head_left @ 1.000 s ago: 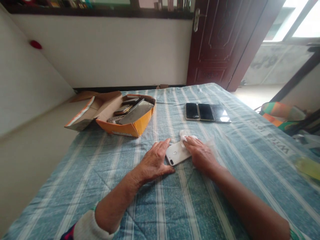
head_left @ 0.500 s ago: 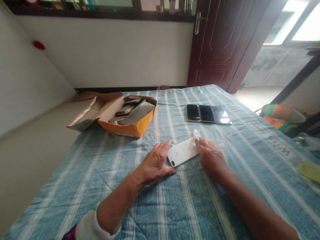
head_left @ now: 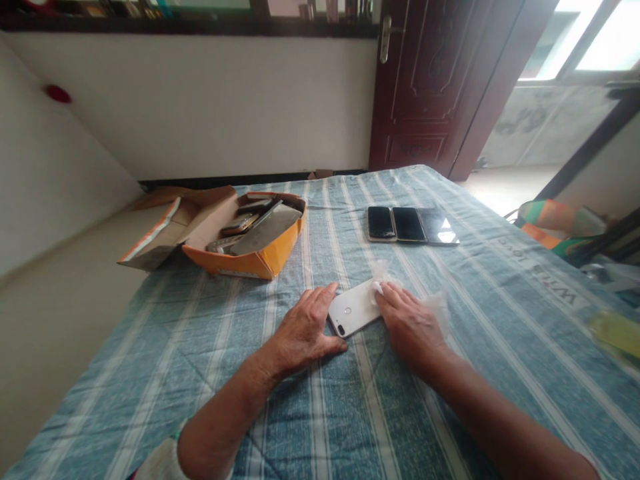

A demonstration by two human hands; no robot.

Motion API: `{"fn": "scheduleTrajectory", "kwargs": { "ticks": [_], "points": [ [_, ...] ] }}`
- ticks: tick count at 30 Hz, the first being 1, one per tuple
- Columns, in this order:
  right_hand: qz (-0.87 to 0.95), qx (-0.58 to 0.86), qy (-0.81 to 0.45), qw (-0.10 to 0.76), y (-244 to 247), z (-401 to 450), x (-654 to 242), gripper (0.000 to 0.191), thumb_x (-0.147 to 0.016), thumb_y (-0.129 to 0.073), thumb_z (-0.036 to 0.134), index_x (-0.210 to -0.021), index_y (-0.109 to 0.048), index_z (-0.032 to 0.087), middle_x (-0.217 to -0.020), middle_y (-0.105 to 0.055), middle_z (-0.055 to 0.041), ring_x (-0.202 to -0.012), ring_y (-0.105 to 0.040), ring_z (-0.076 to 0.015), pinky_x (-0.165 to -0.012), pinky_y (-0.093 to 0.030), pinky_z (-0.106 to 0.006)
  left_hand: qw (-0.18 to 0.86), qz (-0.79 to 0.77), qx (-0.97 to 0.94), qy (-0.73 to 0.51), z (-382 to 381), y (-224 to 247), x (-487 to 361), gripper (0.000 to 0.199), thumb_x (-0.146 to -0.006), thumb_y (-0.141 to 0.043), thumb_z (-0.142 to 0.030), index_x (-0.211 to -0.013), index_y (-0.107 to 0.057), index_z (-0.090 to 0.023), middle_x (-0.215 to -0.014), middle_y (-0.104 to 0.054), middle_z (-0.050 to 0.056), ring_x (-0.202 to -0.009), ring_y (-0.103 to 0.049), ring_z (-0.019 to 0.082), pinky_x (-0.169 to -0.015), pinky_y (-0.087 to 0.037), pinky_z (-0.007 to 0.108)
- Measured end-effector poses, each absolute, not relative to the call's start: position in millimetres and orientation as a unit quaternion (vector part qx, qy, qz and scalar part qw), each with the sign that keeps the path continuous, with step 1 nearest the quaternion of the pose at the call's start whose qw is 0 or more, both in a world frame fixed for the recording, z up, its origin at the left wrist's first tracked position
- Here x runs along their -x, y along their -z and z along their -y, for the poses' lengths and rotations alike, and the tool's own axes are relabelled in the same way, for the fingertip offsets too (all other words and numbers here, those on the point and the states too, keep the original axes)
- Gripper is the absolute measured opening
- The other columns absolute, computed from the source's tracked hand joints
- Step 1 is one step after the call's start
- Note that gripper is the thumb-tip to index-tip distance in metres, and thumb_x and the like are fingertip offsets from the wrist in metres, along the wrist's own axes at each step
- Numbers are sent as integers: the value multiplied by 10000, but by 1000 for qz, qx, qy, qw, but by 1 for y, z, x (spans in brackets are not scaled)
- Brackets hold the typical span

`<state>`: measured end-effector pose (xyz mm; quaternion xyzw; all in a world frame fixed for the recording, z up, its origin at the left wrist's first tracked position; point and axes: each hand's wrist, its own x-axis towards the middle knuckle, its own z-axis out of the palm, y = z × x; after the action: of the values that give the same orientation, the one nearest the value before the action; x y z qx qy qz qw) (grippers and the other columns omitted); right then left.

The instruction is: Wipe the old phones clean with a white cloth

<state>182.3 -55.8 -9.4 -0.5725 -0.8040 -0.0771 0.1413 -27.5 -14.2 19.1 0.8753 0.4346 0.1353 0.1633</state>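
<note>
A silver-white smartphone (head_left: 353,309) lies back side up on the striped cloth, its camera and round sensor toward the left. My left hand (head_left: 305,328) holds its left end, thumb at the near edge and fingers at the far edge. A thin white tissue (head_left: 381,271) is in my right hand (head_left: 407,320), whose fingers press it onto the phone's right part. That end of the phone is hidden under the tissue and hand.
Beyond my hands, a row holds two dark phones (head_left: 409,225) and a glossy grey slab (head_left: 438,227). An open orange cardboard box (head_left: 273,259) with several phones stands at the back left. A yellow-green item (head_left: 617,333) lies at the right edge of the blue striped cloth (head_left: 210,373).
My right hand has slid the tissue leftward along the phone's back, from its far right end toward its middle. My left hand keeps its hold. The whole view has shifted slightly.
</note>
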Motion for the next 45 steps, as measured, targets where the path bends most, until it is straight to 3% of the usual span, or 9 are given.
{"fn": "scheduleTrajectory", "kwargs": {
  "ticks": [10, 18, 27, 33, 45],
  "points": [
    [753, 641, 81, 122, 1, 52, -193, 417, -868, -385, 10, -1218, -608, 47, -1291, -585, -186, -1216, -530, -291, -1036, -416, -386, 172, -445, -871, -118, 15, -22, 26, 897, -586, -808, -337, -1348, -379, -140, -1234, -561, 137, -1152, -502, 315, -1022, -397, 462],
    [838, 507, 109, 170, 11, 65, -174, 399, -868, -405, 18, -1207, -610, 63, -1285, -594, -164, -1214, -533, -273, -1051, -412, -389, 171, -434, -873, -141, 14, -19, 27, 858, -611, -778, -345, -1354, -376, -195, -1259, -557, 116, -1168, -510, 321, -1013, -398, 495],
    [786, 602, 88, 111, -1, 61, -186, 384, -869, -408, 12, -1183, -625, 45, -1257, -604, -198, -1181, -556, -294, -1012, -429, -395, 180, -430, -873, -147, 15, -22, 27, 831, -622, -771, -338, -1346, -395, -181, -1226, -574, 119, -1161, -513, 316, -1014, -395, 483],
    [756, 648, 40, 89, -9, 56, -195, 396, -893, -373, 36, -1199, -619, 87, -1296, -588, -152, -1198, -536, -271, -1001, -407, -359, 173, -435, -874, -133, 14, -21, 27, 856, -600, -794, -356, -1340, -398, -188, -1210, -568, 112, -1134, -514, 317, -997, -409, 479],
    [667, 739, 12, 100, -11, 46, -230, 407, -873, -358, 79, -1120, -655, 205, -1099, -677, -80, -875, -652, -195, -714, -450, -274, 174, -438, -872, -130, 16, -24, 25, 813, -615, -771, -306, -1330, -400, -194, -1222, -568, 112, -1145, -517, 312, -1002, -407, 480]
  ]
}}
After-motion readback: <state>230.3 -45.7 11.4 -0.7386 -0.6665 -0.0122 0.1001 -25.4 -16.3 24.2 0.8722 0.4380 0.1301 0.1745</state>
